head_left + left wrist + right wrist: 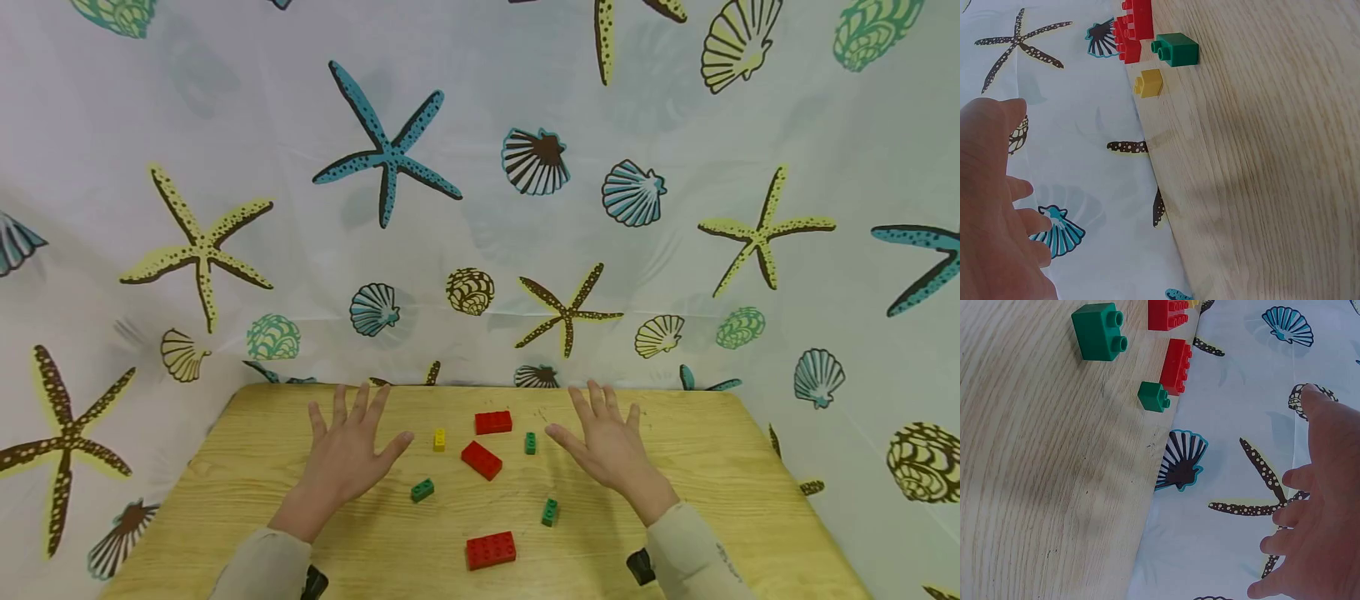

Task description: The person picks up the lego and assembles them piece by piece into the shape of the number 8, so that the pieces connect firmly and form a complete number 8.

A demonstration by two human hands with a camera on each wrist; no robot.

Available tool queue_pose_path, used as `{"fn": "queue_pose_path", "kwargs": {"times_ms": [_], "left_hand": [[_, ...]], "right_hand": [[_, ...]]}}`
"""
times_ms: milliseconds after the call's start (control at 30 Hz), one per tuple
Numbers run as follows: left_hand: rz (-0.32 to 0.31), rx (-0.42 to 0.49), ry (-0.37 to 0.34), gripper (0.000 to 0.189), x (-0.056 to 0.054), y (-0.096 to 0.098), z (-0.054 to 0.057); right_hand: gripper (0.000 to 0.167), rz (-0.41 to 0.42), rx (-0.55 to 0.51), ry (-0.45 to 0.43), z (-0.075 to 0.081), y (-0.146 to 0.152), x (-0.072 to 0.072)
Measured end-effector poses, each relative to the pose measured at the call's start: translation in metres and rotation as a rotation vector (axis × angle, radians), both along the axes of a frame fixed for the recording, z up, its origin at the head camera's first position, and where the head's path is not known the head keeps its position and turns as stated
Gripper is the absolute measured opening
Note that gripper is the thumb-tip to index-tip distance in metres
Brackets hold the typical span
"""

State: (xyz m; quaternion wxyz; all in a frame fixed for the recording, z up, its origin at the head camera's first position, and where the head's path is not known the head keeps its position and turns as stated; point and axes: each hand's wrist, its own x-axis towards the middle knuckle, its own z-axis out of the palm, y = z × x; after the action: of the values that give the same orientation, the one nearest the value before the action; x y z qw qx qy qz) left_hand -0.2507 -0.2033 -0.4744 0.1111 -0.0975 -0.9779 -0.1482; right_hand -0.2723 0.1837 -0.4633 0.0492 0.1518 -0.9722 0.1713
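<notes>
In the head view my left hand (345, 457) is held over the left of the table with its fingers spread, holding nothing. My right hand (611, 446) is spread likewise on the other side, also holding nothing. Toy building bricks lie between them. Nearest the left hand are a yellow brick (439, 440) and a green brick (422, 490). Beside the right hand's thumb lies a small green brick (530, 443), with another green brick (550, 512) closer to me. Three larger red bricks lie in the middle: a far one (492, 422), an angled one (482, 461) and a near one (491, 551).
The light wooden table (390, 550) narrows toward the back in the head view. A white curtain (465, 233) printed with starfish and shells hangs behind it and along both sides. Dark wrist straps (641, 567) show at the sleeves.
</notes>
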Motion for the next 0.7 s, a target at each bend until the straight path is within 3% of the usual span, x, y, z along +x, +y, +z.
{"fn": "queue_pose_path", "kwargs": {"times_ms": [433, 567, 700], "left_hand": [[0.018, -0.011, 0.013, 0.086, 0.003, -0.002, 0.001], [-0.004, 0.043, -0.009, 0.086, 0.005, -0.004, 0.000], [-0.071, 0.137, -0.041, 0.086, 0.006, -0.008, -0.003]], "right_hand": [[0.085, 0.021, -0.006, 0.012, 0.000, -0.008, 0.001], [0.081, 0.051, -0.030, 0.002, -0.001, -0.010, 0.005], [0.078, 0.089, -0.119, -0.048, -0.004, -0.012, 0.010]]}}
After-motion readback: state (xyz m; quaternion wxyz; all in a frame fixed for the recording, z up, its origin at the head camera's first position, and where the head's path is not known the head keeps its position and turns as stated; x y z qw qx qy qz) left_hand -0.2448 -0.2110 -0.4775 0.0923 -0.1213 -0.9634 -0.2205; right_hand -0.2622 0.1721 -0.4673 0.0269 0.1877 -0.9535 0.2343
